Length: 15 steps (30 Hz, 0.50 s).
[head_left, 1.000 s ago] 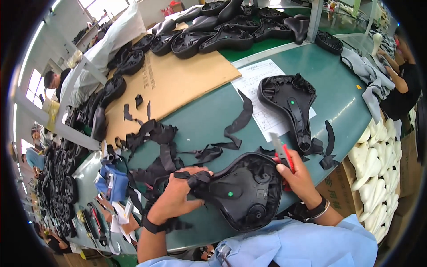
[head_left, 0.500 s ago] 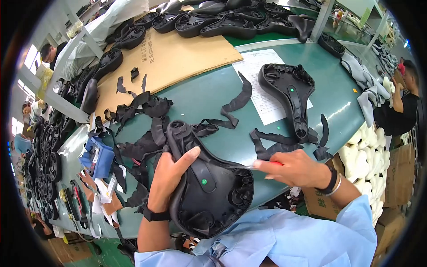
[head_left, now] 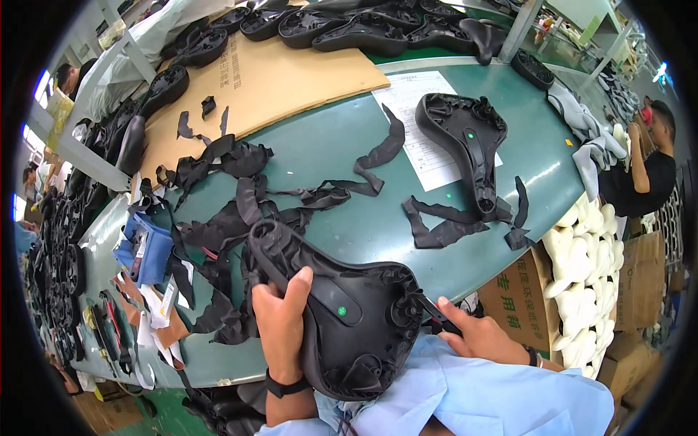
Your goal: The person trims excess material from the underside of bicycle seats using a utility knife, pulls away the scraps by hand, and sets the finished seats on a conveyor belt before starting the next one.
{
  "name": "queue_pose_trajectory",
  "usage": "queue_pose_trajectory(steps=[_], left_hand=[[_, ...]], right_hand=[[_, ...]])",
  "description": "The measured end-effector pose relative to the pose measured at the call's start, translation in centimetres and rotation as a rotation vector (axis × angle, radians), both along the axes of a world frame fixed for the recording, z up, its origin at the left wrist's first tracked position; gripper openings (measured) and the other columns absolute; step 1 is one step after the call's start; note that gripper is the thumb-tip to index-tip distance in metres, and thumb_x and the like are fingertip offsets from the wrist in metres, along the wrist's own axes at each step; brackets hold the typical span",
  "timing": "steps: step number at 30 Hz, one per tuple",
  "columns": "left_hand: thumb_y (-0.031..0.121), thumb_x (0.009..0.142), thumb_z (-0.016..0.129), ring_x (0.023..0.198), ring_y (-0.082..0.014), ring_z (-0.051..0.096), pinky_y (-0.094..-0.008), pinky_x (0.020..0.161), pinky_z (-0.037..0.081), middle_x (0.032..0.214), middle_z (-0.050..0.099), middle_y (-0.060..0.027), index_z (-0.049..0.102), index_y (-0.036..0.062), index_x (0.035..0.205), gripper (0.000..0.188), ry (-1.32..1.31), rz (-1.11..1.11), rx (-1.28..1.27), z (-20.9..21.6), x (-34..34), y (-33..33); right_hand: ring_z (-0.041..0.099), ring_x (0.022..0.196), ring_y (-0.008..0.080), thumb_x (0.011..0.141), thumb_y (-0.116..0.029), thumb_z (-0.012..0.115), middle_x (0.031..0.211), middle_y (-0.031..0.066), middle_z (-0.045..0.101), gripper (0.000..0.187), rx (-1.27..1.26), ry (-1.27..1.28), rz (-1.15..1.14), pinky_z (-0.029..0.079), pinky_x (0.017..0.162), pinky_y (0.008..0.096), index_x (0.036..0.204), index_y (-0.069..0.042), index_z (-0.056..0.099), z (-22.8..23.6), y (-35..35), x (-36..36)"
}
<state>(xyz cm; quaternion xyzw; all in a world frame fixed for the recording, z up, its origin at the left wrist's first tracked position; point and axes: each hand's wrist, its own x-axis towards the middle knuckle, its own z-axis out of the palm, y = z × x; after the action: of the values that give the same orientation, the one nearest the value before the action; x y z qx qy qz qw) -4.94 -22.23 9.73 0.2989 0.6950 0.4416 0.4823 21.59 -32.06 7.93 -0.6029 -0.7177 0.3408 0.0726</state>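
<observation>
A black bicycle saddle (head_left: 327,349), underside up, lies tilted over the table's near edge against my body. My left hand (head_left: 283,320) is closed around its left side by the narrow nose, thumb on the inner face. At the wide end's right edge, my right hand (head_left: 483,338) is closed on a black strip (head_left: 438,317) that reaches to the saddle's rim. Whether a red-handled tool is still in its palm is hidden. A second upturned saddle (head_left: 472,142) rests beyond, partly on a printed paper sheet (head_left: 416,149).
Black cut-off strips (head_left: 225,221) lie scattered on the green table (head_left: 320,142). At left are a blue box (head_left: 149,251) and several tools (head_left: 109,330). Cardboard (head_left: 269,87) and more saddles (head_left: 356,33) line the back. White saddle-shaped pieces (head_left: 582,276) are stacked at right, near a person (head_left: 647,171).
My right hand has moved down along the saddle's rim, and the red handle seen in it before no longer shows. The saddle's nose has shifted left and nearer to me.
</observation>
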Motion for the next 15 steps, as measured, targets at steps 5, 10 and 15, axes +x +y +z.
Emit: queue_pose_trajectory(steps=[5, 10, 15], left_hand=[[0.022, 0.079, 0.071, 0.082, -0.0123, 0.05, -0.0269, 0.073, 0.043, 0.093, 0.057, -0.0068, 0.053, -0.0064, 0.095, 0.037, -0.164, 0.1, 0.068, -1.6, -0.3, -1.6], [0.017, 0.075, 0.072, 0.094, -0.0199, 0.053, -0.0321, 0.084, 0.04, 0.105, 0.056, -0.0108, 0.052, -0.0064, 0.102, 0.041, 0.15, 0.143, 0.171, -4.6, -1.1, -2.4], [0.017, 0.062, 0.076, 0.101, -0.0343, 0.053, -0.0431, 0.091, 0.036, 0.109, 0.057, -0.0181, 0.06, -0.0032, 0.099, 0.045, 1.163, -0.275, 0.525, -2.0, 0.1, -1.1]], right_hand=[[0.066, 0.089, 0.0257, 0.081, -0.009, 0.07, 0.105, 0.0177, 0.063, 0.071, 0.498, 0.338, -0.038, 0.051, 0.081, 0.0367, 0.14, -0.004, 0.031, -0.3, 5.8, 0.0], [0.06, 0.084, 0.014, 0.08, -0.005, 0.064, 0.113, 0.0089, 0.061, 0.068, 0.287, 0.727, -0.194, 0.049, 0.079, 0.0285, 0.14, -0.008, 0.033, -0.1, 12.4, -2.3], [0.06, 0.088, 0.0132, 0.079, -0.007, 0.065, 0.115, 0.0093, 0.061, 0.068, 0.152, 0.703, -0.219, 0.05, 0.081, 0.0291, 0.14, -0.01, 0.034, 1.2, 13.6, -1.9]])
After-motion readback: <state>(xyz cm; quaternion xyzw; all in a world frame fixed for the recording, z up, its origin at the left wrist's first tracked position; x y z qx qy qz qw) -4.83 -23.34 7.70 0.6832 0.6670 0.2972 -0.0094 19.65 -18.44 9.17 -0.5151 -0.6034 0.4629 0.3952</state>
